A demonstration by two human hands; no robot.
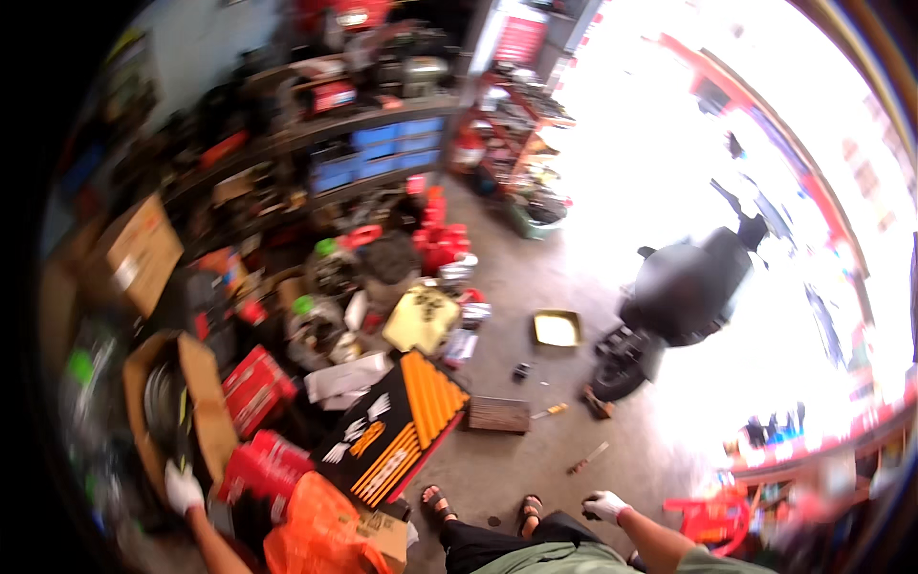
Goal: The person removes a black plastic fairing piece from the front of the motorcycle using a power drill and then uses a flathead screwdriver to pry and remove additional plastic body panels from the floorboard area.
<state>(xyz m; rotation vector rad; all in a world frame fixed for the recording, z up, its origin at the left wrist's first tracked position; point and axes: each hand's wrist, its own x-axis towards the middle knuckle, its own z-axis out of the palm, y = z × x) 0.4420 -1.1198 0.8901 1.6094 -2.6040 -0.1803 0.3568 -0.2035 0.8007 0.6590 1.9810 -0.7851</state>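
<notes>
My left hand (184,488), in a white glove, is at the near edge of an open cardboard box (212,430) on the left. Round, metal-looking parts (163,400) lie inside that box. Blur hides whether its fingers grip the box. My right hand (604,506), gloved in white too, hangs over the floor beside my right foot. Its fingers are curled and nothing shows in them. Close by the left arm are red boxes (263,469) and an orange plastic bag (320,531). A large black box with orange stripes (392,430) lies tilted ahead of my feet.
A motorcycle (684,292) stands at the right. On the floor are a yellow tray (557,328), a brown block (498,414) and a screwdriver-like tool (587,458). A red plastic stool (712,521) is at the lower right. Cluttered shelves with blue drawers (397,143) line the back.
</notes>
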